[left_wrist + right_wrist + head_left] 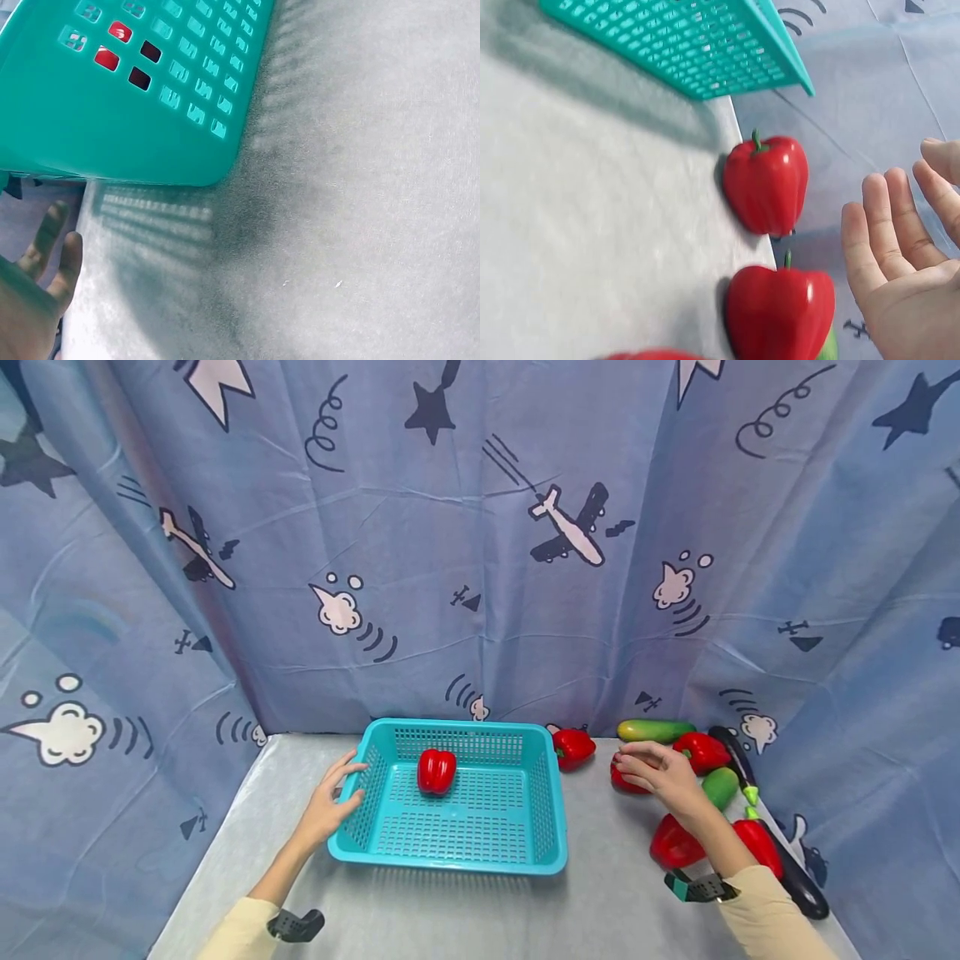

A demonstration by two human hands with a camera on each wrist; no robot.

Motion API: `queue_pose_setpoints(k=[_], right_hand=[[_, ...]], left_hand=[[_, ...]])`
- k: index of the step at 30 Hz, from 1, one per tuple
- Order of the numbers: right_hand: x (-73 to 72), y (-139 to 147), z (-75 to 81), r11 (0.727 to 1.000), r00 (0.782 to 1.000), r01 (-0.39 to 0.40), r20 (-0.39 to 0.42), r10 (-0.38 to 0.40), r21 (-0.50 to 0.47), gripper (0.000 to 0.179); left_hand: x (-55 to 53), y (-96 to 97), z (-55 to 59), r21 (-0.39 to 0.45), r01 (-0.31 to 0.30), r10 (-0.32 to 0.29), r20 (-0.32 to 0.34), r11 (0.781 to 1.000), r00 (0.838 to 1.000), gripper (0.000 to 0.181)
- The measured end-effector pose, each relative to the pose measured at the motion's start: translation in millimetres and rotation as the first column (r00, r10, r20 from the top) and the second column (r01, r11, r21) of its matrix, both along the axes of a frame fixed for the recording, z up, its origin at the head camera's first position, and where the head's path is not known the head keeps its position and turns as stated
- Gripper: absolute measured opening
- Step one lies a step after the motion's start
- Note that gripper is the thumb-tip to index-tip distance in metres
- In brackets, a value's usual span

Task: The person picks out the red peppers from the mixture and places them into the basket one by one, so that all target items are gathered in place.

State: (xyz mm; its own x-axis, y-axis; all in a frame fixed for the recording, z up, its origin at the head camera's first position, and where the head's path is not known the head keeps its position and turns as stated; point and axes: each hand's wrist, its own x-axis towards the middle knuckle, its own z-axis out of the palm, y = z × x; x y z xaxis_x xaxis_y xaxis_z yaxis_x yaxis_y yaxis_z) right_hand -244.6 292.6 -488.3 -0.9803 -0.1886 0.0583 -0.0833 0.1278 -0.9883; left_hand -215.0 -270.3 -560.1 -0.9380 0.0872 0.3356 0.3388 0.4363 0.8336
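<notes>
A turquoise basket point(450, 864) with perforated walls stands on the table, and one red bell pepper point(437, 772) lies inside it toward the back left. At the basket's left rim is my left hand point(330, 802), fingers spread and fingertips right at the edge. My right hand point(662, 774) hovers over a red bell pepper point(625, 782) right of the basket, overlapping it in the head view. In the right wrist view this hand point(907, 255) has its fingers extended and holds nothing. Another red bell pepper point(766, 184) sits between that one and the basket.
On the right lie more red bell peppers point(673, 843), a yellow-green cucumber point(656, 731), a green cucumber point(722, 787) and dark eggplants point(802, 883). A blue patterned curtain point(480, 568) hangs behind the grey-white table point(480, 918) and at both sides.
</notes>
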Motion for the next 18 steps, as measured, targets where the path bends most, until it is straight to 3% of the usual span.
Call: queue_pose_setpoints(k=[3, 10, 14, 18], right_hand=[[7.7, 11.0, -4.1, 1.0, 1.0, 0.013, -0.002, -0.013, 0.001, 0.036], [26.7, 34.3, -10.8, 0.999, 0.999, 0.028, -0.014, -0.029, -0.021, 0.039], [34.2, 44.2, -12.5, 0.999, 0.999, 0.041, -0.007, -0.041, 0.01, 0.036], [41.4, 52.6, -15.2, 0.993, 0.998, 0.068, -0.014, -0.067, 0.093, 0.037]], left_hand=[[-0.7, -0.1, 0.5, 0.005, 0.008, -0.008, -0.012, 1.0, 1.0, 0.044], [21.8, 18.4, 42.2, 0.007, 0.013, -0.012, -0.038, 1.0, 0.999, 0.039], [20.8, 18.1, 41.3, -0.002, 0.0, -0.001, -0.033, 1.0, 0.999, 0.039], [14.5, 15.1, 28.5, 0.001, -0.013, 0.013, -0.04, 1.0, 0.999, 0.04]])
